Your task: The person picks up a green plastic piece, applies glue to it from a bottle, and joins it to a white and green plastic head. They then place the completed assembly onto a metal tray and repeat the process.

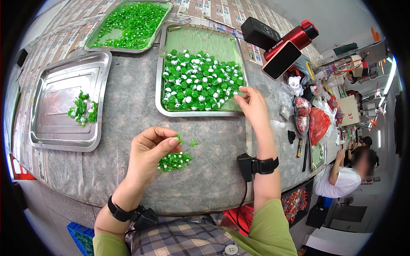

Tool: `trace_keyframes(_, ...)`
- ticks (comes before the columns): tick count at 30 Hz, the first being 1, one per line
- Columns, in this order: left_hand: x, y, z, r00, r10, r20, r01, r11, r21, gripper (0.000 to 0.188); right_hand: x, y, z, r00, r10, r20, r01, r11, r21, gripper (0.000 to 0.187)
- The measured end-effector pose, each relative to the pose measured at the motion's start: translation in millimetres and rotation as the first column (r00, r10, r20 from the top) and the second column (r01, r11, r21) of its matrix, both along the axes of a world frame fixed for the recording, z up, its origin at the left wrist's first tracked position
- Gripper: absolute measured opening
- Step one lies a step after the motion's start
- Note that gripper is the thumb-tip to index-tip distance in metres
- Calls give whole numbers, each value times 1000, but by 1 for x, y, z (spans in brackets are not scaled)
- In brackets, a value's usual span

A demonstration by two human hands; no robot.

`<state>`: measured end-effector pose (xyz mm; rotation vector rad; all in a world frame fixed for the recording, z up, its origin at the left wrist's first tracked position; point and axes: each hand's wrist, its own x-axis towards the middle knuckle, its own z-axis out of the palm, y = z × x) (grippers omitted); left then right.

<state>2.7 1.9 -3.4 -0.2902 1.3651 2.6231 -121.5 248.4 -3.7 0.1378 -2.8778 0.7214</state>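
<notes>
My left hand point(151, 149) hovers over the table, thumb and forefinger pinched on a small green plastic piece point(179, 137). Just below it lies a little pile of similar green pieces with white tips point(175, 162), and a single loose one point(193, 142) is beside the pile. At the right edge of a metal tray point(200, 114), my right hand point(253, 106) has its thumb and forefinger around a green-and-white bead point(235, 93). Many round green-and-white beads point(196, 81) fill the near part of that tray, over a green lining.
On the left, another metal tray point(64, 145) holds a small cluster of green-and-white assembled pieces point(82, 109). A far tray point(128, 25) is full of green pieces. A phone point(282, 59), red bottle point(294, 39) and black box point(259, 33) stand back right. A co-worker point(344, 179) is farther right.
</notes>
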Motion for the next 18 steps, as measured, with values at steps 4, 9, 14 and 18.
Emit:
trace_keyframes(4,1,-2,2,1000,-4,8,4,1000,6,10,-11,-5,-11,996,-57,63,53,997,58,14)
trace_keyframes(9,2,-2,3,1000,-22,9,22,1000,6,10,-8,0,-11,999,42,22,-44,994,104,13)
trace_keyframes(14,-1,0,1,1000,-25,8,25,1000,16,10,14,-11,21,997,27,77,-17,992,-126,15)
trace_keyframes(18,2,-2,1,998,-59,13,58,998,11,10,55,-40,42,932,350,92,-206,723,-659,14)
